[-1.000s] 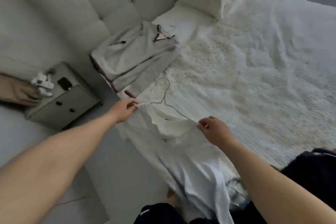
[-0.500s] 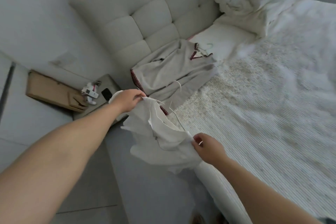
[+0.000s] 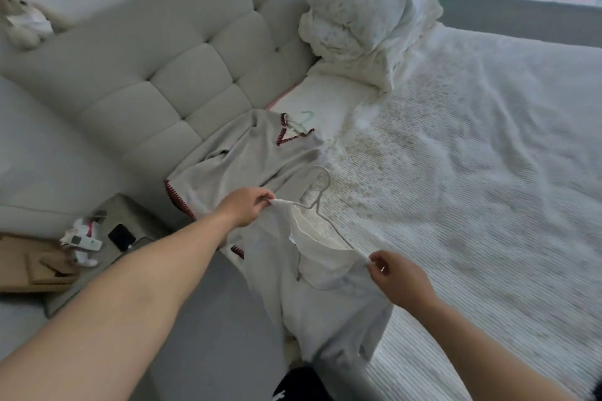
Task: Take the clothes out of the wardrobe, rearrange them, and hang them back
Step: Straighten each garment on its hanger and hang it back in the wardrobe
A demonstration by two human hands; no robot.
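A white top [image 3: 322, 296] on a thin white hanger [image 3: 321, 195] is spread over the near corner of the bed [image 3: 472, 205]. My left hand [image 3: 246, 207] pinches its left shoulder; my right hand [image 3: 399, 280] pinches the right shoulder. The hanger's hook points away from me. Behind it a grey sweater with dark red trim [image 3: 247, 159] lies flat on the bed on a pale green hanger [image 3: 304, 117], its hem hanging over the bed's edge.
A tufted headboard [image 3: 169, 75] runs along the left. A bundled white duvet [image 3: 361, 10] sits at the bed's head. Left of the bed stands a grey bedside table [image 3: 130, 221] with a phone and small items, and cardboard [image 3: 26, 264] beside it.
The white top was lifted and bunched off the bed's edge, then spread out again between my hands on the bed's corner. My view swung up toward the headboard.
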